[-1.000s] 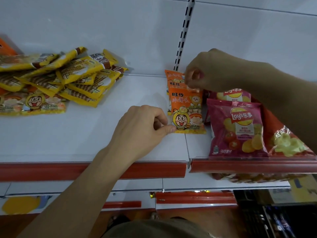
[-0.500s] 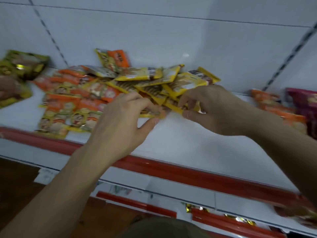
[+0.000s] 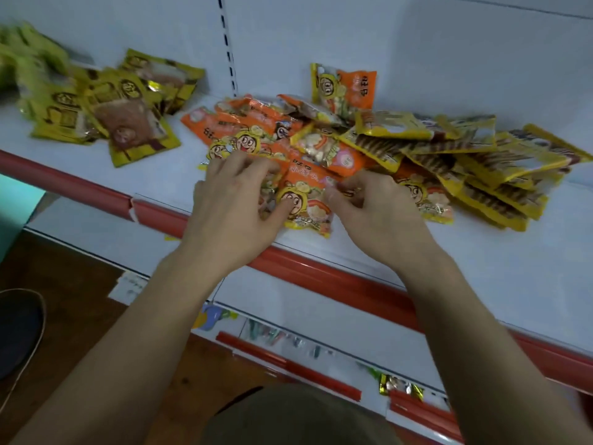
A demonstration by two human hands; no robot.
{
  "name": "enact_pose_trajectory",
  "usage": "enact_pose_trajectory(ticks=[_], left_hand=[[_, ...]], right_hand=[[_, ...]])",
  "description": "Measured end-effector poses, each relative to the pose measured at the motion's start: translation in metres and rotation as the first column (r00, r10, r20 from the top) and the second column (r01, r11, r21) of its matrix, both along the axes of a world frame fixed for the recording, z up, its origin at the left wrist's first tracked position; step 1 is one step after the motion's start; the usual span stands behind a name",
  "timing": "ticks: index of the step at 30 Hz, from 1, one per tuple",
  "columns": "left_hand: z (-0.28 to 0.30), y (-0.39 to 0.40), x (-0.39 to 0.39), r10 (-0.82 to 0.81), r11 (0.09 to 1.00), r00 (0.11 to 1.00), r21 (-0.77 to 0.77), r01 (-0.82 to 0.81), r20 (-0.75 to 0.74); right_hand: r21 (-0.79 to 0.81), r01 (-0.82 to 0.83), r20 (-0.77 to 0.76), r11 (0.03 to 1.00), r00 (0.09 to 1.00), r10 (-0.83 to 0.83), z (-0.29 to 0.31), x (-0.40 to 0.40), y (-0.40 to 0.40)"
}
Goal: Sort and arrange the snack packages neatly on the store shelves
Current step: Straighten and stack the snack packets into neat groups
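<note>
Both hands have come down from the yellow packets onto the orange ones since half a second ago, and the view now looks squarely at the heap near the shelf's front edge. Left hand (image 3: 237,200) lies with spread fingers over the front orange snack packet (image 3: 305,203), thumb on its printed face; right hand (image 3: 369,207) pinches that packet's right edge between thumb and curled fingers. To lift it cleanly, I would steady the neighbours with the left palm and draw only this one packet forward, since the orange pile (image 3: 266,130) overlaps loosely and the foil looks slippery. Yellow striped packets (image 3: 481,162) sprawl toward the shelf's right end; darker yellow packets (image 3: 128,123) sit near its left end. White shelf (image 3: 481,252) has a red front rail (image 3: 321,271); brown floor shows below.
</note>
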State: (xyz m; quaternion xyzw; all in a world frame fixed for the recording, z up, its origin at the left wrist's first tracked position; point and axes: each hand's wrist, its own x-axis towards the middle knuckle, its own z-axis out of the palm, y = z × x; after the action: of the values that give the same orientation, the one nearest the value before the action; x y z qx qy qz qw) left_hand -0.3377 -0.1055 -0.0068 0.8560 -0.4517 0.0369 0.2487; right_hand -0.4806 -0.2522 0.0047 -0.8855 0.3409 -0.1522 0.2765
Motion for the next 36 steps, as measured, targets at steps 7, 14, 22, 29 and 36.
enact_pose_trajectory(ticks=[7, 14, 22, 29, 36], left_hand=[[-0.017, -0.002, 0.005, -0.057, 0.995, 0.998, -0.082, 0.060, 0.035], [-0.011, 0.005, -0.001, -0.091, 0.967, 0.996, -0.239, 0.089, 0.001], [0.018, -0.030, -0.033, -0.465, 0.756, 0.829, -0.626, 0.190, -0.310], [0.024, -0.080, -0.079, -0.609, 0.744, 0.557, -0.649, 0.157, -0.564], [0.022, -0.135, -0.149, -0.590, 0.781, 0.392, -0.622, 0.056, -0.706]], right_hand=[[0.080, 0.139, 0.100, 0.987, 0.984, -0.147, -0.006, 0.009, 0.012], [0.511, -0.017, 0.490, 0.860, 0.827, -0.275, 0.004, -0.005, 0.020], [0.631, -0.163, 0.632, 0.758, 0.674, -0.381, 0.031, -0.040, 0.002], [0.522, 0.021, 0.604, 0.853, 0.697, -0.386, 0.041, -0.110, -0.052], [0.393, 0.220, 0.561, 0.893, 0.712, -0.422, 0.058, -0.195, -0.093]])
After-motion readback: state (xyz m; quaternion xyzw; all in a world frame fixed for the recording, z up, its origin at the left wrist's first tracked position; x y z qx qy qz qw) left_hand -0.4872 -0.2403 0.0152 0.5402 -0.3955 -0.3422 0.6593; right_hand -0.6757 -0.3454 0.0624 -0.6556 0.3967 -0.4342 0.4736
